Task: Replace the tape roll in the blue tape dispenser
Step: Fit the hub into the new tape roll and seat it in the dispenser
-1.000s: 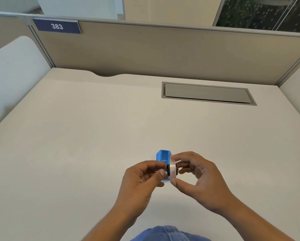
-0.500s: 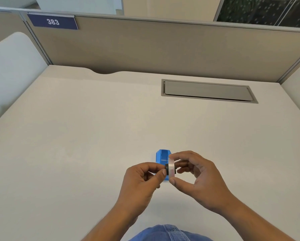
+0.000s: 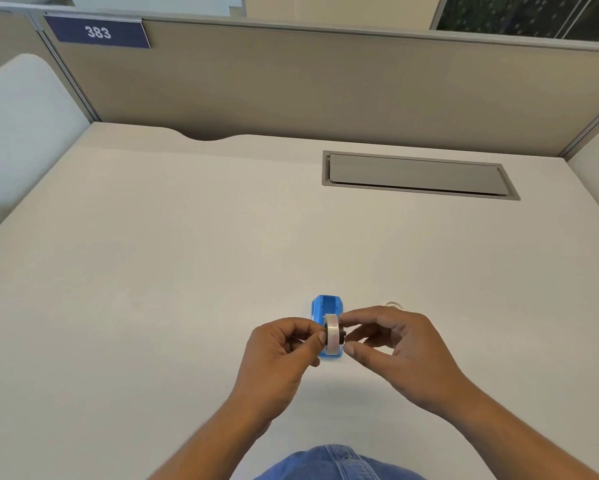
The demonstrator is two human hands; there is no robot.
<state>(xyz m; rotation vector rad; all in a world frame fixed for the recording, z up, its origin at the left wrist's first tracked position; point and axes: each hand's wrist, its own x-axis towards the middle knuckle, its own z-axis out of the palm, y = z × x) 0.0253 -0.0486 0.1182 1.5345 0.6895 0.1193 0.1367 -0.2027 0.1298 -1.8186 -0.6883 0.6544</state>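
The pale bench (image 3: 187,271) carries the blue tape dispenser (image 3: 327,306), open side up, close in front of the person. Just above its near end, the left hand (image 3: 280,355) and right hand (image 3: 398,351) pinch a tape roll (image 3: 332,336) on its black hub (image 3: 341,333) from either side. The step looks like seating the roll; next it likely needs lowering the hub ends squarely into the dispenser.
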